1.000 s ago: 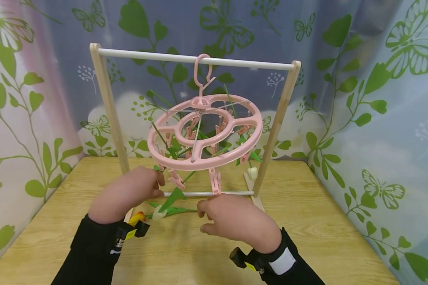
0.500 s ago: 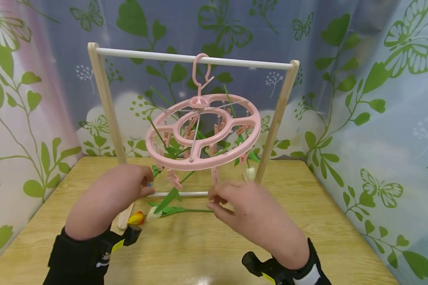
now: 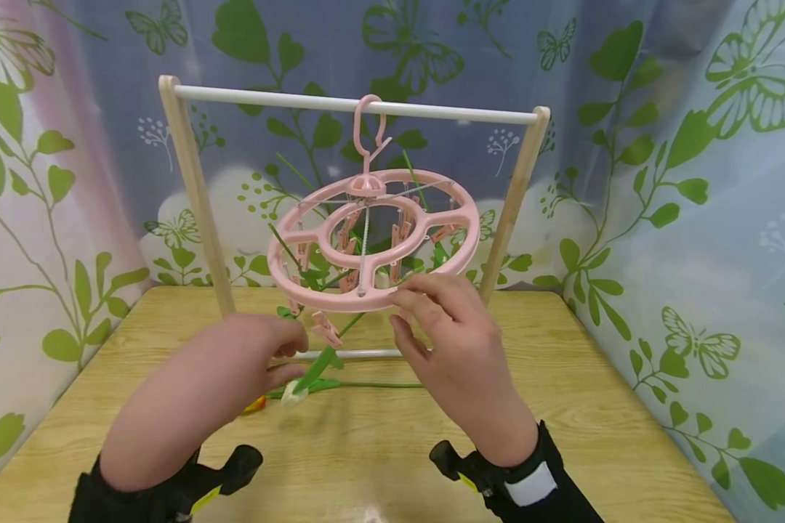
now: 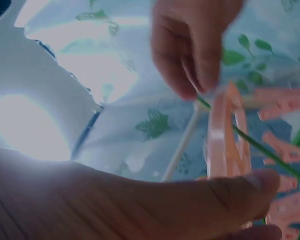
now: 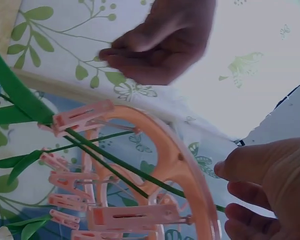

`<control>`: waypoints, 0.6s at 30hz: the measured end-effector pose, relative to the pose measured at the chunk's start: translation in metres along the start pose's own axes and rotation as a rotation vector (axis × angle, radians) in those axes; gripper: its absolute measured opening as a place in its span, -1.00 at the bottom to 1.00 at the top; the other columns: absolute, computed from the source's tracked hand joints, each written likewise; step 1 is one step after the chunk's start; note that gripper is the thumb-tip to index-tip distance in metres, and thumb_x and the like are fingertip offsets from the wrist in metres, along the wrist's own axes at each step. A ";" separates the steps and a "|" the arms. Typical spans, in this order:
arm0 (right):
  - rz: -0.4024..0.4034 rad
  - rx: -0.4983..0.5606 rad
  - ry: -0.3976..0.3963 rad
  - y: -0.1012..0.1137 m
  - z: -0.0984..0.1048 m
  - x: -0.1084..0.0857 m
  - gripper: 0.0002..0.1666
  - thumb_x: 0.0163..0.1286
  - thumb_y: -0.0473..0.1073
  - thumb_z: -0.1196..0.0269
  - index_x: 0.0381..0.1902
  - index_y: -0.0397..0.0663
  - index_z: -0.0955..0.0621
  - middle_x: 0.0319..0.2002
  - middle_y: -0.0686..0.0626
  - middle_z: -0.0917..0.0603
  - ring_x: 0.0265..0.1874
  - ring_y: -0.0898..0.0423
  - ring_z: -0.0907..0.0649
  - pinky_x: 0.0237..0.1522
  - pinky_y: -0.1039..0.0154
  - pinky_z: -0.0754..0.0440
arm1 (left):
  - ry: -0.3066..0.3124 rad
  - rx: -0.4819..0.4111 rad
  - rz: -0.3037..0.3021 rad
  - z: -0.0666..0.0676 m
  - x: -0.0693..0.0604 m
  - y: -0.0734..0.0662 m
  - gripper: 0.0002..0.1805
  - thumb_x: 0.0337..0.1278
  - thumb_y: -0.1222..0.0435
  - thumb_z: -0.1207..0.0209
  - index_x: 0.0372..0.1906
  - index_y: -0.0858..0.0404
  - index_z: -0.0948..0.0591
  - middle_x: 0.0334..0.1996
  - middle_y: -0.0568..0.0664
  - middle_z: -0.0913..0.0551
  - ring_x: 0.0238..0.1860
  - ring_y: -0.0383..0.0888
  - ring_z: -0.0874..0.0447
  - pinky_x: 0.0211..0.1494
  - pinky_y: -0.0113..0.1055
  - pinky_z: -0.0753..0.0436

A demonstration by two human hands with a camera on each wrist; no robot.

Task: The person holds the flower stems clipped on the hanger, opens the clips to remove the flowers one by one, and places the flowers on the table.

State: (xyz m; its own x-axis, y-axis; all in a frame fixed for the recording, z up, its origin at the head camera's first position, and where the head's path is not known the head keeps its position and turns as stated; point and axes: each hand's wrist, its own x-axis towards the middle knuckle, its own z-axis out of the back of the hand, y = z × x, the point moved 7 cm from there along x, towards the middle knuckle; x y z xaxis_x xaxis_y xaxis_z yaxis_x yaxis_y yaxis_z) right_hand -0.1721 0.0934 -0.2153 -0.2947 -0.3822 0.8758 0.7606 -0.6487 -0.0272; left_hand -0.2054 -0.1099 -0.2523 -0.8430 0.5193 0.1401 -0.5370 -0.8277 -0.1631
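A round pink clip hanger hangs by its hook from the white bar. One of its front clips holds a white tulip, bloom low, green stem slanting up under the rim. My right hand is at the hanger's front rim; in the right wrist view its thumb and fingers stand apart beside the stem's end, and contact is unclear. My left hand hovers left of that clip, fingers loosely bent and holding nothing, as the right wrist view shows.
A wooden stand with a white top bar carries the hanger. An orange-yellow flower lies on the wooden table, beside a leafy stem. More clips with green stems hang inside the ring. A patterned curtain surrounds the table.
My right hand has risen from low in front of the hanger to its front rim, now covering a front clip. My left hand shifted left, then back right and slightly lower.
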 end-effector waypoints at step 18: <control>0.035 -0.140 -0.015 -0.012 -0.026 -0.003 -0.71 0.32 -0.31 -0.39 0.00 -0.04 -0.74 -0.02 -0.07 -0.72 -0.10 -0.09 -0.57 -0.04 0.11 -0.58 | -0.711 -0.106 -0.483 0.037 -0.006 -0.049 -0.71 0.03 0.43 -0.49 -0.12 0.23 -0.70 -0.03 0.04 -0.67 0.04 -0.01 -0.64 0.03 -0.20 -0.67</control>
State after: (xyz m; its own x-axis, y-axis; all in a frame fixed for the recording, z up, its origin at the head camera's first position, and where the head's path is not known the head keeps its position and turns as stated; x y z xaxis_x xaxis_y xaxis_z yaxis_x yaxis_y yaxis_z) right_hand -0.1958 0.0851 -0.2298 -0.2597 -0.3971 0.8803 0.6820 -0.7208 -0.1239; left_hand -0.1727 -0.0807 -0.2096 -0.3213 0.5234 0.7892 -0.8613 -0.5079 -0.0138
